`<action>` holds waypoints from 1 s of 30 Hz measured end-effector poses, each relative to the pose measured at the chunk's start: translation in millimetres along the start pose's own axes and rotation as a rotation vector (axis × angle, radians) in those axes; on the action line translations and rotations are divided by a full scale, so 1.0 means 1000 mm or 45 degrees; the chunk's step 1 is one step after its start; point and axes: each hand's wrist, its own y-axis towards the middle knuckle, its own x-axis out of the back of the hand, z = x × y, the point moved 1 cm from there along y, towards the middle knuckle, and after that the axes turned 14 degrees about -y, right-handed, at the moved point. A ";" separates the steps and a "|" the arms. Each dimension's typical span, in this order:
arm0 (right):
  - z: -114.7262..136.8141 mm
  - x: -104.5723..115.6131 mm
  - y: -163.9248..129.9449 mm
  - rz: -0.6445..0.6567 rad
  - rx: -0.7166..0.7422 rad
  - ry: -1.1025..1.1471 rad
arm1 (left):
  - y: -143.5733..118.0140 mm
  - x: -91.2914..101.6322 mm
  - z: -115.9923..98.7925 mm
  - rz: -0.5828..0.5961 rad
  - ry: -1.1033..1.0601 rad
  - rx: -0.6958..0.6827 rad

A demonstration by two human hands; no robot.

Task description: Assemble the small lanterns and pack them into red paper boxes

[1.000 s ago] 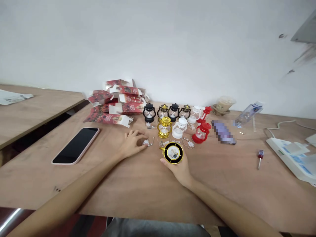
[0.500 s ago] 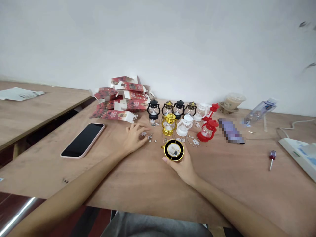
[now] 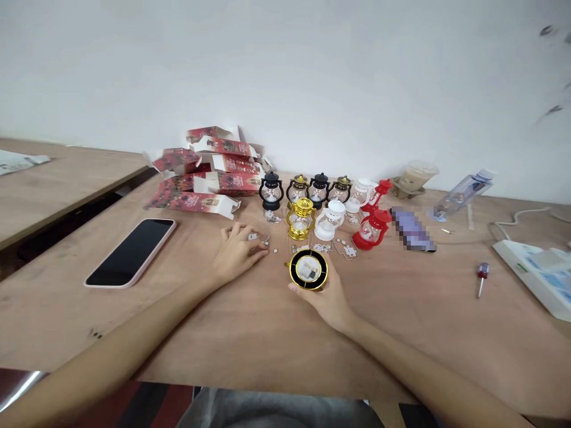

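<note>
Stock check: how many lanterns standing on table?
9: six back-row lanterns, black at left through red at right; front: gold lantern, white lantern, red lantern. More may be hidden.

On the bench point(image 3: 267, 356), lanterns point(image 3: 331, 214) stood at the right hand point(image 3: 332, 303)'s twelve o'clock, boxes point(image 3: 206, 183) at eleven, a screwdriver point(image 3: 482, 271) at three.

From over here I see the person's bare left forearm point(image 3: 147, 339) slanting inward to the left hand point(image 3: 234, 255), held palm down with its fingers loosely spread and bent, the thumb stretched inward. The bare right forearm point(image 3: 410, 362) angles in to meet the right hand point(image 3: 331, 297), curled in a grip, most fingers hidden. The 2 hands sit apart, above a grey-clad lap point(image 3: 276, 410).
</note>
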 end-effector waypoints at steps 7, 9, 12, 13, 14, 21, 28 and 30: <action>0.001 0.000 0.001 0.024 -0.004 -0.002 | -0.002 0.005 -0.012 -0.102 -0.077 -0.105; 0.001 0.000 0.001 0.034 0.010 0.010 | -0.005 0.014 -0.028 -0.280 -0.120 -0.203; 0.002 0.000 0.002 0.032 0.029 0.016 | -0.014 0.031 -0.060 -0.487 -0.258 -0.363; 0.002 0.000 0.002 0.028 0.037 0.014 | -0.016 0.035 -0.071 -0.488 -0.303 -0.420; 0.003 0.000 0.002 0.029 0.047 0.013 | -0.019 0.039 -0.081 -0.468 -0.338 -0.508; 0.007 0.000 0.001 0.027 0.093 0.060 | 0.010 0.066 -0.111 -0.019 -0.360 -0.773; 0.005 -0.002 0.002 -0.010 0.060 0.070 | 0.050 0.093 -0.137 0.457 -0.379 -0.875; 0.005 -0.001 0.003 -0.032 0.042 0.068 | 0.050 0.089 -0.139 0.507 -0.322 -0.822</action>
